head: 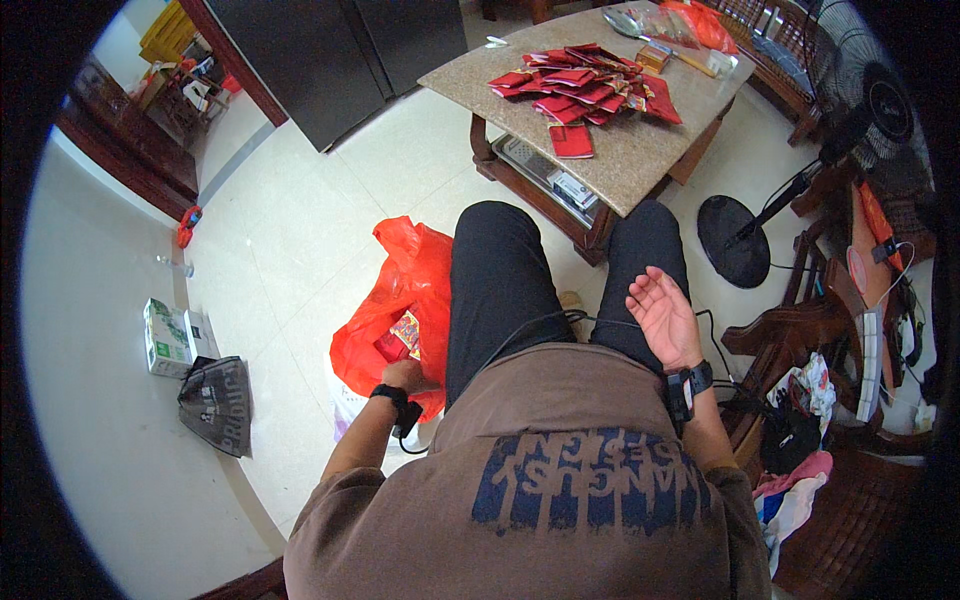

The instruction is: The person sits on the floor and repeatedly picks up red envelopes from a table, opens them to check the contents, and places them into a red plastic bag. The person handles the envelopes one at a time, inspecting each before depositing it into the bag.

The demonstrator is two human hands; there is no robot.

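My left hand (405, 376) reaches into the mouth of a red plastic bag (420, 281) on the floor beside my left leg. Its fingers are partly hidden, so its grip does not show. Inside the bag lie red and multicoloured printed packets (406, 332). My right hand (664, 318) rests palm up on my right thigh, fingers slightly curled, holding nothing. In front of my knees, a loose heap of red packets (577, 82) lies on a stone-topped table, with one red packet (571, 141) near the edge closest to me.
The table (630, 166) also bears a small box (653, 58) and plastic bags. A standing fan (733, 241) is at the right, beside wooden furniture (795, 330). A dark bag (216, 405) and cartons (166, 337) stand by the left wall. A black cable crosses my lap.
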